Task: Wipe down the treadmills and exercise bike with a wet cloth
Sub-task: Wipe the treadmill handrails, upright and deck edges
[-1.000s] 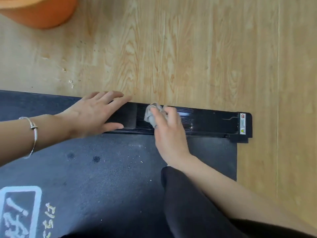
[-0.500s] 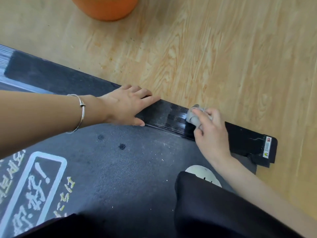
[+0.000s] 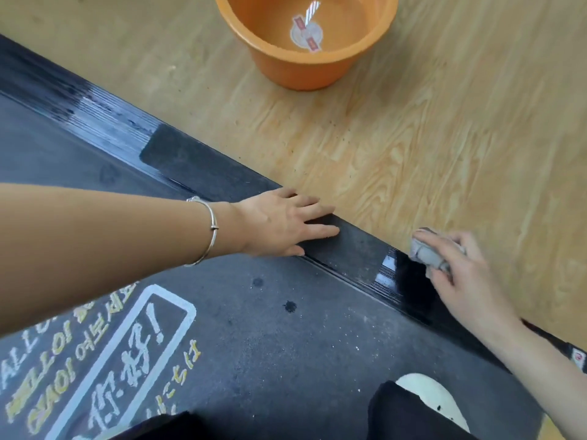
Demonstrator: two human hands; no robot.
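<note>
The treadmill's black side rail runs diagonally from upper left to lower right, beside the dark running belt with printed lettering. My right hand grips a bunched grey cloth and presses it on the rail, where a wet shiny patch shows. My left hand lies flat on the rail with straight fingers, a silver bracelet on its wrist. A wet streak also shines on the rail at the upper left.
An orange plastic basin holding water stands on the wood-pattern floor beyond the rail. My dark trouser leg and a white shoe are on the belt at the bottom right.
The view has swung so the rail now runs diagonally and the basin shows fully. My right hand has slid the cloth further along the rail, away from my left hand.
</note>
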